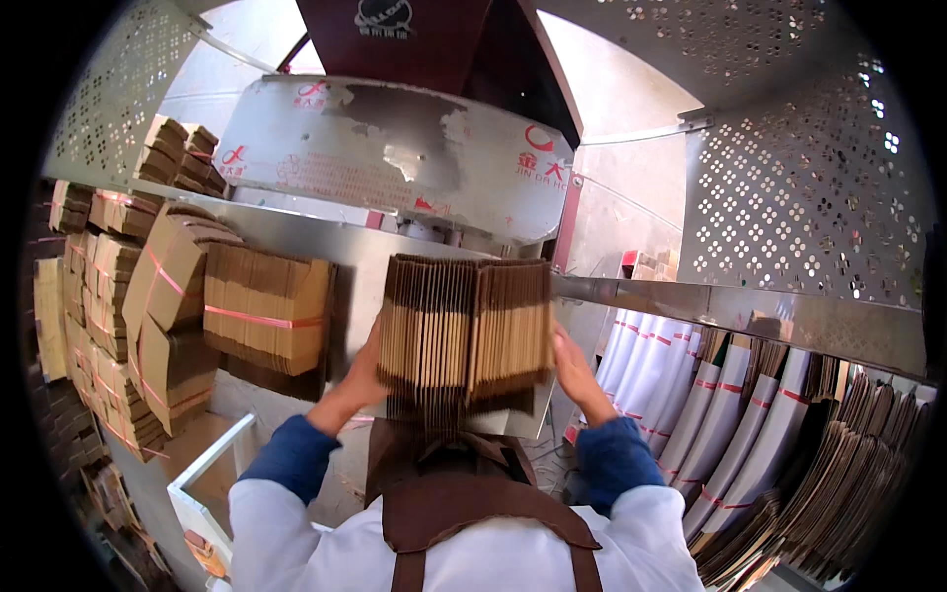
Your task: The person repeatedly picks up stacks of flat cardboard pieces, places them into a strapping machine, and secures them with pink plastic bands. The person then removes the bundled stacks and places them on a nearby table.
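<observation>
1. The cardboard stack (pixel 426 340) stands in front of the person's chest, before the metal desk (pixel 361 259); whether anything supports it from below, I cannot tell.
2. The left hand (pixel 363 380) and right hand (pixel 578 370) clasp its opposite ends, fingers spread rather than curled into fists; the left fingertips are partly hidden.
3. Press inward evenly with both palms, since the pieces stand on edge and the middle ones could slip.
4. Watch the dark seam right of centre, probably the weakest place under the squeeze.
5. The lower edges look ragged and blurred; tapping them against a flat surface should level them.
6. Allow room on the left, where a tied bundle (pixel 258 340) with a pink band (pixel 262 320) sits near the left hand.
</observation>
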`<state>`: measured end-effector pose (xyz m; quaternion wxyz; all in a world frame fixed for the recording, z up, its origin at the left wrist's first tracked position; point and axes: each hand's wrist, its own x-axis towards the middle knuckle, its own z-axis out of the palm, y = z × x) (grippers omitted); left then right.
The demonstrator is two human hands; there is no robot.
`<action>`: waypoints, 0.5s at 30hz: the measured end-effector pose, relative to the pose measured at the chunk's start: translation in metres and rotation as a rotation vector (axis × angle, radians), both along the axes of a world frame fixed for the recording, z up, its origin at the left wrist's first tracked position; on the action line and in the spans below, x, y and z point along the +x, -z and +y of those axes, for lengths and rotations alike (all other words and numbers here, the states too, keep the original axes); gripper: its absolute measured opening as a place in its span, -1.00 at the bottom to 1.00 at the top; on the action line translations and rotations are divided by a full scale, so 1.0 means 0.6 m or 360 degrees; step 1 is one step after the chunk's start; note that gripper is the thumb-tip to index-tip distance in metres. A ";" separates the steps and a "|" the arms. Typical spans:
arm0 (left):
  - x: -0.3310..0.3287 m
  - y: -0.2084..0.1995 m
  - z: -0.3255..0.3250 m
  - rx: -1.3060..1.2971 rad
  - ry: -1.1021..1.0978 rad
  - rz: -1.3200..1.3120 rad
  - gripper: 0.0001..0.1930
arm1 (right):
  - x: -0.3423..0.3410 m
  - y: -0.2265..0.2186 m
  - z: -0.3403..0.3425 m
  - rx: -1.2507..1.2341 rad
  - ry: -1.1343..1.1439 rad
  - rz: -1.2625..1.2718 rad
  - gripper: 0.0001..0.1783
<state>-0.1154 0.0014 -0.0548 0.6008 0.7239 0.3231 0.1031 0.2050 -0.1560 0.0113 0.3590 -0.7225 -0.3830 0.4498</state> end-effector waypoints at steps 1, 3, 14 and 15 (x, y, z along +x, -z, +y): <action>-0.005 0.056 0.000 0.0018 0.0046 0.0038 0.08 | -0.001 0.029 0.009 -0.0255 0.0068 0.0096 -0.37; -0.002 0.091 -0.016 -0.0377 -0.0123 -0.0001 0.08 | 0.005 0.063 0.008 -0.0208 0.0076 0.0149 -0.40; 0.027 0.071 -0.015 0.0064 -0.0196 -0.0001 0.10 | -0.079 -0.015 0.119 -0.0369 0.0130 -0.0895 0.37; 0.027 0.069 -0.015 0.0142 -0.0192 0.0037 0.09 | -0.084 -0.009 0.119 -0.0360 0.0146 -0.0965 0.37</action>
